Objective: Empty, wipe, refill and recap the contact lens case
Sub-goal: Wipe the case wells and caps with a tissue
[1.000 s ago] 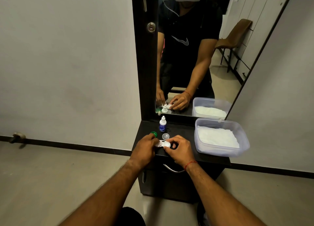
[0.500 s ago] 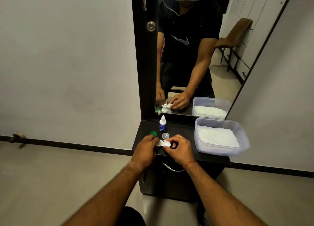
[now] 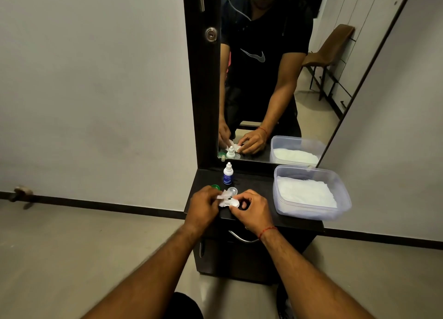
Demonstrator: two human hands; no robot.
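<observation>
1. The contact lens case (image 3: 232, 202), white, sits at the front of the dark bench (image 3: 254, 182), in the lower middle of the frame, between the two hands.
2. The right hand (image 3: 252, 210) has its fingers curled, and its fingertips pinch the right end of the case. A red thread (image 3: 267, 231) circles that wrist.
3. The left hand (image 3: 202, 205) is also curled. It pinches a crumpled white tissue (image 3: 224, 195), which lies against the left part of the case. Whether the tissue reaches into a well I cannot tell.
4. A clear cap (image 3: 232, 189) lies on the bench just above the case, loose from it.
5. A green cap (image 3: 216, 187) lies to the left of the clear one, partly hidden behind the left hand's knuckles.
6. A small dropper bottle (image 3: 228, 174) with a blue label and white top stands upright further up the frame, near the foot of the mirror (image 3: 318, 117).
7. A clear plastic tub (image 3: 309, 213) holding white tissues sits at the right of the bench, well apart from the hands.
8. Below the bench top, a curved metal drawer handle (image 3: 242, 238) shows between the forearms.
9. The mirror reflects both hands, the bottle and the tub.
</observation>
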